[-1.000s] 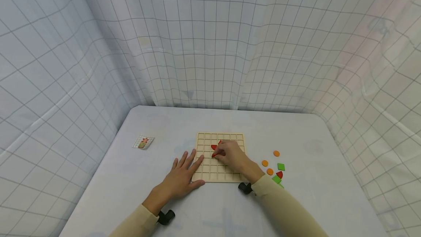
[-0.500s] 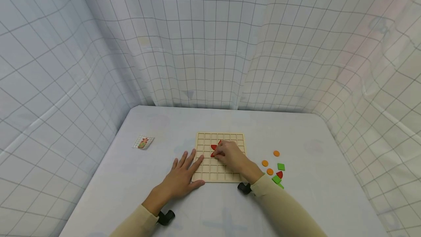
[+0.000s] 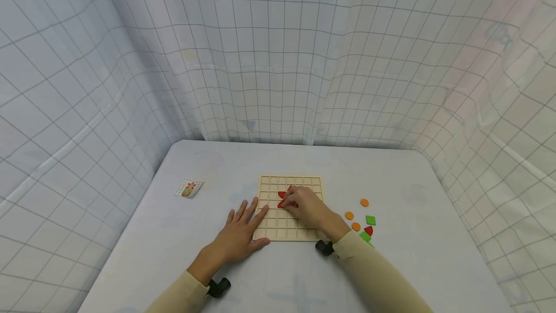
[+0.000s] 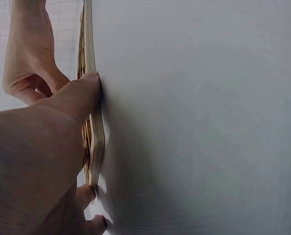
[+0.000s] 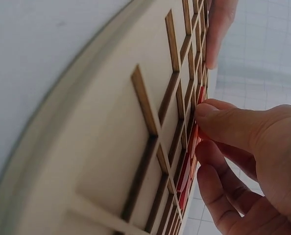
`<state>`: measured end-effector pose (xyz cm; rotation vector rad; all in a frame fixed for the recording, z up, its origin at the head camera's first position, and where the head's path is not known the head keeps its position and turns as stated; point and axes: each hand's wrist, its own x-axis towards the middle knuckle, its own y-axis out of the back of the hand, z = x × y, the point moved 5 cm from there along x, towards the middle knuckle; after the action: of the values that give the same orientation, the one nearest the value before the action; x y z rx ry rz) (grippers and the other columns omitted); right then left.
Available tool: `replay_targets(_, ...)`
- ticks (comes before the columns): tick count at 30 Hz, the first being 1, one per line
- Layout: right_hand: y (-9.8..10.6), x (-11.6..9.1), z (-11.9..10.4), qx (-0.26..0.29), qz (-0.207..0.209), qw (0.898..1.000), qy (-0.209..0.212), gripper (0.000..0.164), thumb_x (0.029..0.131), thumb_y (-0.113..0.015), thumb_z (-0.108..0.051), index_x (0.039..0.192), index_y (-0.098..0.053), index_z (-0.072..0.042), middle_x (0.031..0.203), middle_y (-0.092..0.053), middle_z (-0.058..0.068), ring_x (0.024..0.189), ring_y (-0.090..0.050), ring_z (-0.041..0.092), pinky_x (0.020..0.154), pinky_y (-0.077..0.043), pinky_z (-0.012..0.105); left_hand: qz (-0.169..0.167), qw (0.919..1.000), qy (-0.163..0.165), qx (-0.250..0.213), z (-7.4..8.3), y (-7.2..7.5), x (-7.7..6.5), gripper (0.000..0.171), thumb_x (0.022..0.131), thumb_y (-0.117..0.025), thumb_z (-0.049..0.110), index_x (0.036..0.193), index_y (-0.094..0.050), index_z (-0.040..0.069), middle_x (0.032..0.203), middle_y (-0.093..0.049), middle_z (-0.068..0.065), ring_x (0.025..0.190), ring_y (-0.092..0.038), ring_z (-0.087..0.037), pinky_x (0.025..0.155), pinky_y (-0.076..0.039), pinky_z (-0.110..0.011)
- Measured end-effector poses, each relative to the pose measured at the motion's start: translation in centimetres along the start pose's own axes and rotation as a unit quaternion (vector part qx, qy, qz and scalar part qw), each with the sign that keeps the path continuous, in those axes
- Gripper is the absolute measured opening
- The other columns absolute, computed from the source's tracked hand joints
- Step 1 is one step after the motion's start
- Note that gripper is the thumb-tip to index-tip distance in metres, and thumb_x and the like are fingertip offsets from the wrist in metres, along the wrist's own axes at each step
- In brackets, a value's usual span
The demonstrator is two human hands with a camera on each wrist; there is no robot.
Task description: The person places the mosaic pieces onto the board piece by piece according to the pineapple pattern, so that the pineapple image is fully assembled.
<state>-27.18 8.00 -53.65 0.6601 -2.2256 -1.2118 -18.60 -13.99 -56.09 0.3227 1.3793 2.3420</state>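
Note:
A square wooden grid board [image 3: 275, 234] lies on the white table. My left hand [image 3: 236, 239] is spread over its left front corner; in the left wrist view the thumb [image 4: 82, 95] presses on the board's edge. Over the middle of the board is my right hand [image 3: 306, 205], thumb and fingers pinching a small red quarter-round piece [image 3: 280, 204] at a grid cell. Just behind it another red piece [image 3: 282, 194] sits in the grid, and a third red bit [image 3: 290, 188] shows beside the knuckles. In the right wrist view, red pieces [image 5: 184, 174] lie below the fingertips, partly hidden.
Right of the board lie orange discs [image 3: 349, 215], green squares [image 3: 370, 220] and a loose red quarter-round piece [image 3: 368, 230], some beside the right sleeve. A small picture card [image 3: 189, 188] lies at the left. Grid-patterned curtains [image 3: 269, 62] surround the table.
The red piece at my right fingertips has shifted slightly left and now shows flatter in its cell. My left hand has stayed in place on the board.

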Motion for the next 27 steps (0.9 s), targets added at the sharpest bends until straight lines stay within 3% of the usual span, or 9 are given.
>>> replay_targets(6,0.4,-0.6,0.4,0.011,0.005,1.000,-0.012,0.010,0.106,-0.086,-0.009,0.112,-0.094,-0.010,0.125,-0.089,0.007,0.123,-0.084,0.029,0.110,-0.068,0.047,-0.036,0.9986,0.033,0.022,0.7,0.6,0.2,0.091,0.112,-0.075,0.055,0.185,-0.036,0.018,0.196,-0.019,-0.022,0.181,-0.018,-0.056,0.138,-0.021,-0.085)
replay_targets(14,1.8,-1.6,0.8,0.026,0.047,0.999,0.009,0.008,0.104,-0.087,-0.003,0.108,-0.092,-0.007,0.115,-0.090,0.006,0.106,-0.085,0.022,0.092,-0.070,0.035,-0.036,0.9984,0.037,0.021,0.5,0.3,0.4,0.091,0.112,-0.076,0.055,0.185,-0.036,0.018,0.196,-0.018,-0.022,0.181,-0.017,-0.056,0.139,-0.019,-0.086)
replay_targets(20,2.9,-2.7,1.4,0.016,0.046,0.999,-0.020,0.008,0.104,-0.088,-0.005,0.109,-0.092,-0.009,0.114,-0.090,0.004,0.096,-0.081,0.017,0.086,-0.067,0.028,-0.043,0.9980,0.042,0.021,0.1,-0.1,0.4,0.092,0.112,-0.075,0.057,0.185,-0.035,0.019,0.196,-0.017,-0.021,0.181,-0.015,-0.056,0.139,-0.018,-0.086)
replay_targets(27,4.4,-4.4,2.3,0.001,0.053,0.998,-0.025,0.007,0.103,-0.088,-0.005,0.109,-0.091,-0.007,0.113,-0.089,0.006,0.093,-0.081,0.018,0.084,-0.069,0.031,-0.043,0.9981,0.040,0.019,0.2,0.2,0.4,0.094,0.111,-0.076,0.057,0.185,-0.035,0.019,0.196,-0.017,-0.021,0.181,-0.015,-0.056,0.139,-0.017,-0.086)
